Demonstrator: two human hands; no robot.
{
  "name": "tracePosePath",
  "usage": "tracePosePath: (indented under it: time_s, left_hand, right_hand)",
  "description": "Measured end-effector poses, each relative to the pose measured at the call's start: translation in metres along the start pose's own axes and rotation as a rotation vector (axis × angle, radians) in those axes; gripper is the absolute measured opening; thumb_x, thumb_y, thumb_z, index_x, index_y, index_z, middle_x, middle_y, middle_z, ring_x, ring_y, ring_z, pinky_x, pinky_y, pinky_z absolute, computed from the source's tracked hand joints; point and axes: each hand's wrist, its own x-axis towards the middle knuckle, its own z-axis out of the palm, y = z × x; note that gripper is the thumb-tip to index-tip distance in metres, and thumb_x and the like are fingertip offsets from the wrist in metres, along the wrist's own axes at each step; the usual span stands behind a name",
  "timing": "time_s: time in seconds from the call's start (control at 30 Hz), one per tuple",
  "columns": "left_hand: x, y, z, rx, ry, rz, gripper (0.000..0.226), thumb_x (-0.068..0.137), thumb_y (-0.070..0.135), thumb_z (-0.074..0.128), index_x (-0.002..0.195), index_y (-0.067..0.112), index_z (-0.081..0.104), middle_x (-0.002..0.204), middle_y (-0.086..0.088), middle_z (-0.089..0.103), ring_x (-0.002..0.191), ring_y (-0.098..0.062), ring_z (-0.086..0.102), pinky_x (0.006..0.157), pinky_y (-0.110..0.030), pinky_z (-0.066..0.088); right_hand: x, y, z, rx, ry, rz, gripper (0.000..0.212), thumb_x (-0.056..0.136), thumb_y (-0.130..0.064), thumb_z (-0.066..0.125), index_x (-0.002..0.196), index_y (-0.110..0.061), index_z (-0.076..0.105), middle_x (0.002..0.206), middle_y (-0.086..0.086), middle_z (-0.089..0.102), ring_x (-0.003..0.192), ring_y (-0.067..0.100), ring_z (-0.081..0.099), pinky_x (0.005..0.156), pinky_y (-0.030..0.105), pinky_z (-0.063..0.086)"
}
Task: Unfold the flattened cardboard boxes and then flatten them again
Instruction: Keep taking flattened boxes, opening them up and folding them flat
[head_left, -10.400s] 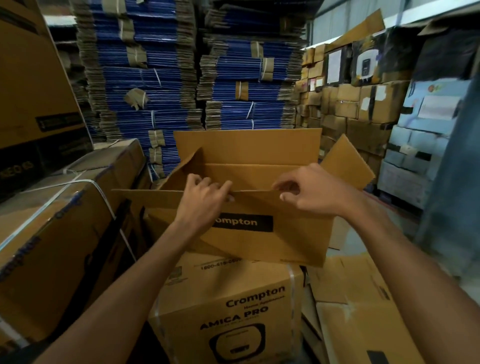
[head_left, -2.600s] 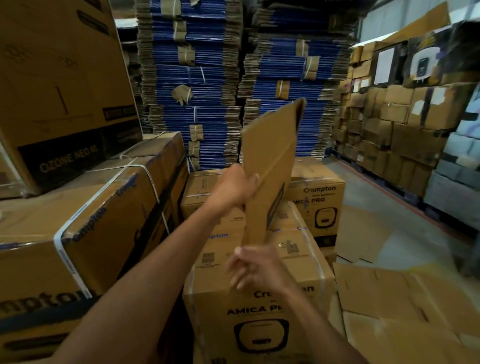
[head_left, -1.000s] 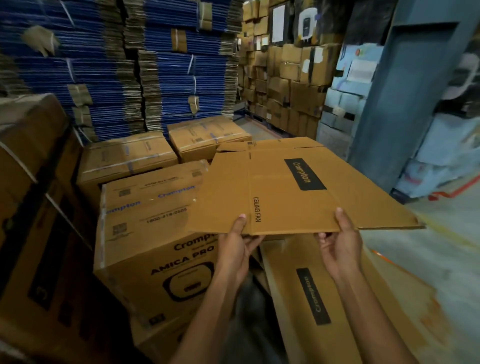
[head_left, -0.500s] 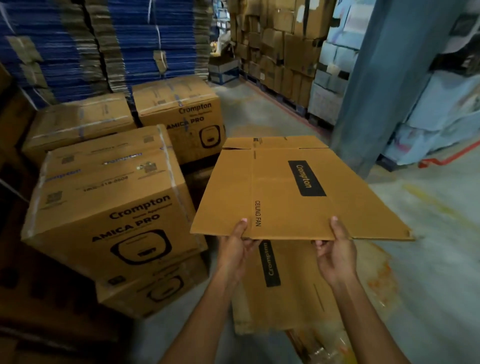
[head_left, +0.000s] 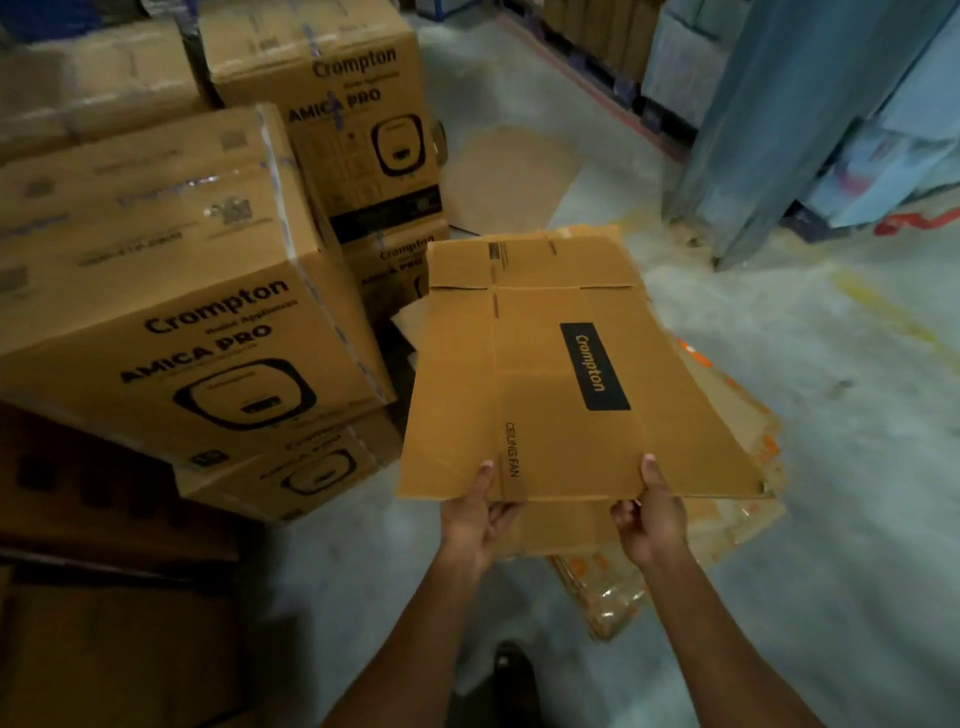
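A flattened brown cardboard box (head_left: 545, 384) with a black Crompton label and "CEILING FAN" print lies flat in the air above the floor. My left hand (head_left: 475, 519) pinches its near edge, thumb on top and fingers under it. My right hand (head_left: 652, 517) pinches the same edge further right in the same way. Directly beneath it a pile of flattened cartons (head_left: 727, 525) rests on the concrete floor, mostly hidden by the held box.
Sealed Crompton Amica Pro cartons (head_left: 171, 312) are stacked at the left, more (head_left: 337, 114) behind them. A blue steel column (head_left: 779, 119) and wrapped pallets stand at the right. A loose cardboard sheet (head_left: 509, 171) lies on the floor beyond. My foot (head_left: 511, 670) shows below.
The box was folded flat and turned level, and I have swung right and looked down. It now hangs lower, over the floor pile, with both hands still at its near edge.
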Motion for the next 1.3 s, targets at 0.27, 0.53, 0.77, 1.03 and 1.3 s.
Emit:
tracePosePath:
  time_s: [0.27,0.53,0.77,1.03,1.3]
  left_hand:
    - [0.041,-0.032,-0.009,-0.072,0.146,-0.104,0.056,0.102,0.019,0.058,0.15,0.001,0.034,0.144,-0.026,0.051,0.13,-0.044,0.053,0.088,-0.046,0.058]
    - [0.072,-0.058,-0.026,0.012,0.149,-0.337,0.061,0.104,0.028,0.056,0.151,-0.003,0.031,0.151,-0.029,0.043,0.138,-0.042,0.046,0.111,-0.049,0.042]
    - [0.061,-0.056,-0.037,0.254,0.089,-0.306,0.041,0.108,0.032,0.048,0.13,-0.002,0.054,0.136,-0.019,0.061,0.115,-0.035,0.061,0.102,-0.045,0.049]
    - [0.028,0.014,-0.047,0.397,0.08,0.063,0.023,0.105,0.025,0.052,0.122,0.014,0.064,0.107,-0.005,0.071,0.093,-0.021,0.068,0.089,-0.036,0.056]
    - [-0.053,0.108,-0.185,0.232,0.315,0.364,0.012,0.104,0.022,0.056,0.108,0.021,0.067,0.111,-0.004,0.073,0.097,-0.019,0.07,0.082,-0.031,0.057]
  right_hand:
    - [0.039,0.032,-0.018,-0.053,0.173,0.184,0.025,0.097,-0.022,0.069,0.081,-0.01,0.055,0.064,0.009,0.056,0.038,0.016,0.048,0.035,0.018,0.044]
    - [0.073,0.043,-0.043,-0.115,0.21,0.243,0.021,0.098,-0.001,0.051,0.08,-0.007,0.055,0.077,0.012,0.058,0.059,0.016,0.058,0.049,0.026,0.056]
    - [0.059,0.061,-0.047,-0.198,0.082,0.25,0.021,0.1,-0.008,0.047,0.081,-0.009,0.056,0.077,0.005,0.057,0.058,0.014,0.053,0.071,0.028,0.051]
    - [0.005,0.078,0.046,-0.397,-0.198,0.143,0.013,0.099,-0.007,0.054,0.103,-0.011,0.065,0.094,0.006,0.073,0.081,0.023,0.066,0.068,0.032,0.056]
    - [-0.094,0.144,0.161,-0.632,-0.576,0.105,0.012,0.097,-0.007,0.058,0.103,-0.014,0.065,0.091,0.005,0.072,0.076,0.019,0.065,0.068,0.029,0.053]
